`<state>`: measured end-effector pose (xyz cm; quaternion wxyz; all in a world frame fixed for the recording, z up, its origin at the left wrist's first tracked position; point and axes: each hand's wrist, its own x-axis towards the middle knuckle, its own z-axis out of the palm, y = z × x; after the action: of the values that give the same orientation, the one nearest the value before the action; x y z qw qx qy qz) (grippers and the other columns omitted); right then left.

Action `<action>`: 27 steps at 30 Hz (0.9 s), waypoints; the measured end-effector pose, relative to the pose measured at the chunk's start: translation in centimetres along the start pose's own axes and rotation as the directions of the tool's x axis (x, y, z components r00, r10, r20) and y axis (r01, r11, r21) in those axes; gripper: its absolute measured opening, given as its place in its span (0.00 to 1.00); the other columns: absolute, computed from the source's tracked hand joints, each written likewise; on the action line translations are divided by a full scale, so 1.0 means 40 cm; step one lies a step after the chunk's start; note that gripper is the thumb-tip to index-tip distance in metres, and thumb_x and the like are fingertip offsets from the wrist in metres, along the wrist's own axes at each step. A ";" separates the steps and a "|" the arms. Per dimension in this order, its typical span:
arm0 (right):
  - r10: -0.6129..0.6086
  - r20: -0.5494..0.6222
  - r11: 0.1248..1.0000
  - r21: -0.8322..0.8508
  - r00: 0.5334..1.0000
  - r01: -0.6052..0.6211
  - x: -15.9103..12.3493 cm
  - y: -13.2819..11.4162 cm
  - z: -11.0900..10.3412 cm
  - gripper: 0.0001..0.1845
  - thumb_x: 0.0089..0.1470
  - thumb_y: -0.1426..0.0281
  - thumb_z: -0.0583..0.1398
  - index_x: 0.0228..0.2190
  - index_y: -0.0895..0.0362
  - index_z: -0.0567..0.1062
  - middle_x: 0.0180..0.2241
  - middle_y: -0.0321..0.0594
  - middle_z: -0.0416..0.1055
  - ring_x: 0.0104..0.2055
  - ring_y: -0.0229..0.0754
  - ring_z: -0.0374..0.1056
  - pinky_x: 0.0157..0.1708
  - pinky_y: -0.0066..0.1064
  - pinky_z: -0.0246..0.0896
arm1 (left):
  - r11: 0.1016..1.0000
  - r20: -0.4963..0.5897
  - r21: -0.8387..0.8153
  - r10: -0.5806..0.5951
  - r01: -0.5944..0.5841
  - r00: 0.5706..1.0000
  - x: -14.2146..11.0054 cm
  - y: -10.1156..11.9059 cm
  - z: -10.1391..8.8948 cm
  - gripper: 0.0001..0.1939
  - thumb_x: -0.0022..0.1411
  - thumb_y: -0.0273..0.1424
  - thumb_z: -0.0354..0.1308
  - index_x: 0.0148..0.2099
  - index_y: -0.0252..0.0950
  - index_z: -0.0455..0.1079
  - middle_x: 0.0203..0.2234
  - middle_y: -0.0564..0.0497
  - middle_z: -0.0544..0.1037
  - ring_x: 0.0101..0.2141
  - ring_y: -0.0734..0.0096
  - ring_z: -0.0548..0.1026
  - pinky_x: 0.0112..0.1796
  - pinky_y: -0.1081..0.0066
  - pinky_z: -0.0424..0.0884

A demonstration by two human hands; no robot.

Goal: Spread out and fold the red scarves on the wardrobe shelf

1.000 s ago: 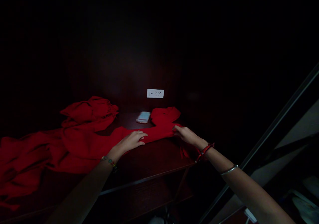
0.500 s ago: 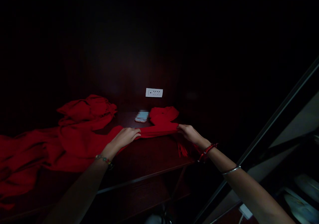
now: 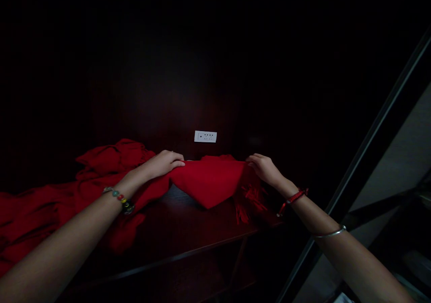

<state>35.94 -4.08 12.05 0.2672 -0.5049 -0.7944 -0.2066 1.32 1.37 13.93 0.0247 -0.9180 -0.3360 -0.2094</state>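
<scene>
A red fringed scarf [image 3: 210, 182] is stretched between my two hands above the dark wooden shelf. My left hand [image 3: 167, 161] pinches its upper edge on the left, fingers closed. At the other end of that edge my right hand [image 3: 264, 167] grips the cloth. Between them the fabric hangs down in a fold that narrows to a point at the bottom. Red tassels dangle below my right hand. More crumpled red cloth [image 3: 111, 159] lies to the left, partly behind my left forearm; whether it is the same piece I cannot tell.
The dark shelf [image 3: 188, 235] has a front edge below my hands, with a lower compartment under it. A white power socket [image 3: 205, 136] is on the back wall. On the right a pale-edged frame [image 3: 377, 123] runs diagonally. Surroundings are very dark.
Both hands have risen and moved apart, lifting the scarf's edge off the shelf. The cloth now hangs between them and hides most of the pale phone-like object behind it.
</scene>
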 end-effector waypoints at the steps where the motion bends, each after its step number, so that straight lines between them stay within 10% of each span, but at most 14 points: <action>1: 0.007 0.001 0.999 0.036 1.000 -0.007 -0.001 -0.003 -0.010 0.10 0.50 0.76 0.49 0.30 0.59 0.70 0.28 0.41 0.68 0.29 0.38 0.64 0.29 0.26 0.56 | 0.999 0.018 -0.033 -0.013 0.013 1.000 -0.006 0.004 -0.016 0.14 0.58 0.37 0.45 0.30 0.35 0.67 0.26 0.53 0.71 0.29 0.73 0.68 0.33 0.76 0.59; 10: -0.054 0.179 0.991 0.127 0.982 0.031 -0.013 -0.030 -0.058 0.10 0.47 0.78 0.52 0.29 0.58 0.72 0.31 0.40 0.72 0.34 0.38 0.66 0.35 0.26 0.57 | 0.937 0.412 -0.295 -0.051 0.186 0.910 -0.075 -0.015 -0.019 0.14 0.51 0.42 0.47 0.28 0.34 0.61 0.24 0.54 0.66 0.26 0.75 0.63 0.28 0.77 0.59; 22: 0.053 0.227 0.993 -0.115 0.973 -0.027 -0.010 -0.012 -0.080 0.10 0.47 0.80 0.50 0.30 0.60 0.69 0.25 0.39 0.69 0.25 0.35 0.62 0.25 0.23 0.51 | 0.981 -0.090 -0.143 -0.145 0.132 0.985 -0.103 0.017 0.027 0.14 0.61 0.36 0.36 0.32 0.36 0.60 0.25 0.53 0.69 0.27 0.74 0.67 0.31 0.75 0.61; 27: -0.002 0.302 0.996 -0.081 0.953 0.027 -0.006 0.001 -0.115 0.10 0.47 0.78 0.51 0.28 0.59 0.72 0.27 0.38 0.71 0.29 0.36 0.65 0.30 0.23 0.54 | 0.992 -0.027 -0.117 -0.053 0.050 0.998 -0.127 0.030 0.016 0.14 0.59 0.40 0.42 0.34 0.36 0.62 0.24 0.55 0.69 0.26 0.75 0.66 0.29 0.76 0.59</action>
<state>37.06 -6.99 15.46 0.1199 -0.5354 -0.8201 -0.1626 -1.17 -2.53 11.44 -0.0295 -0.9057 -0.3463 -0.2428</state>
